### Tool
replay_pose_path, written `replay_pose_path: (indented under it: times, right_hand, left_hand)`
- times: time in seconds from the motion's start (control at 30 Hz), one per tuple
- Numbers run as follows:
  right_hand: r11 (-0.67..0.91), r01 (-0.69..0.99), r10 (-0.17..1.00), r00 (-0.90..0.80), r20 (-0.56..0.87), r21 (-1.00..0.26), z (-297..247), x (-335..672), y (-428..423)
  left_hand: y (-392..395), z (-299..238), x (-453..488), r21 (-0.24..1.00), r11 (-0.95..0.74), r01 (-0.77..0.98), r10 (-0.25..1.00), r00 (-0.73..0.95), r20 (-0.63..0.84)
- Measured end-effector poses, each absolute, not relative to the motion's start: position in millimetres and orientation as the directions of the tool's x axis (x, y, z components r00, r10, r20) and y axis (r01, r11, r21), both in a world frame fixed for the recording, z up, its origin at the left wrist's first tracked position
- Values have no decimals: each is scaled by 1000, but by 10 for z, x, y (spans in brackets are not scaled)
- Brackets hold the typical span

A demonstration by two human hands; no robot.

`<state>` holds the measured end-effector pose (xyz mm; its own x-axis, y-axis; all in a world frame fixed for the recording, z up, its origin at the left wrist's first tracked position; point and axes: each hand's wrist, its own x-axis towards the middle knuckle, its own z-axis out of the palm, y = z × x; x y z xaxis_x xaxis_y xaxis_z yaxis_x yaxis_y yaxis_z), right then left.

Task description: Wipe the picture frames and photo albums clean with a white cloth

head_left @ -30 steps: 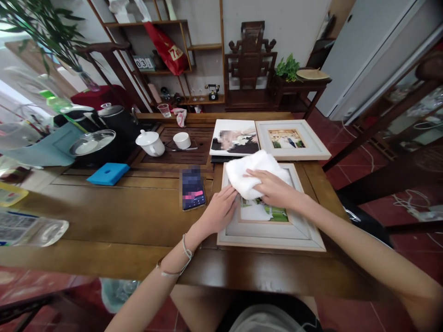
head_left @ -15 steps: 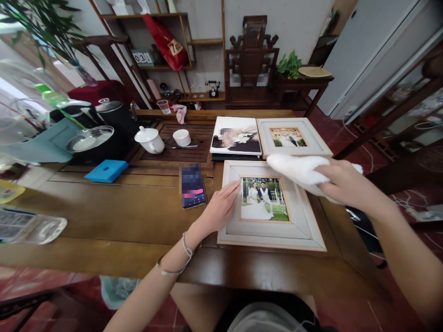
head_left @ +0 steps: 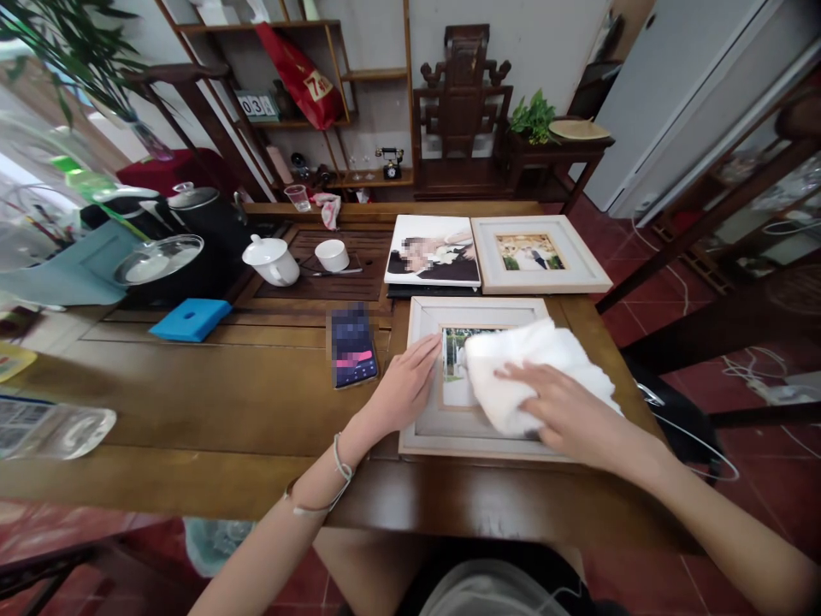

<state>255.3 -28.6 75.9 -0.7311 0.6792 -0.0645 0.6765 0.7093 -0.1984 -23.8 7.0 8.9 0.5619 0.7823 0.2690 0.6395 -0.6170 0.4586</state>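
Observation:
A white picture frame with a wedding photo lies flat near the table's front edge. My left hand rests on its left border, fingers stretched out flat. My right hand presses a bunched white cloth against the photo and holds it there. Cloth and hand hide most of the picture and the frame's right side. Behind it lie a second white frame with a photo and a photo panel stacked on something dark. A phone, its screen lit, is left of my left hand.
On the wooden table stand a lidded white teacup, a small white cup, a glass-lidded black pot and a dark kettle. A blue block and a clear plastic package lie left.
My right hand has brought the white cloth from the frame's upper right corner down and left onto the photo. The left hand has stayed on the left border.

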Motion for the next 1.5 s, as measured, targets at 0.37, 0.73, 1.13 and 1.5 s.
replay_pose_path:
  times: [0.37, 0.73, 1.13, 1.5]
  right_hand:
    - [647, 762, 745, -623, 239, -29, 538, 2909, 254]
    - [679, 733, 723, -676, 144, 28, 664, 2441, -544]
    - [652, 758, 743, -643, 184, 15, 544, 2675, -273]
    - [534, 840, 817, -543, 197, 97, 454, 2568, 426]
  left_hand:
    - [70, 129, -260, 404, -627, 666, 770, 609, 191]
    - [79, 102, -248, 417, -624, 661, 775, 592, 220]
    - [96, 79, -285, 422, -648, 635, 752, 620, 224]
    - [94, 88, -270, 438, -636, 636, 762, 608, 223]
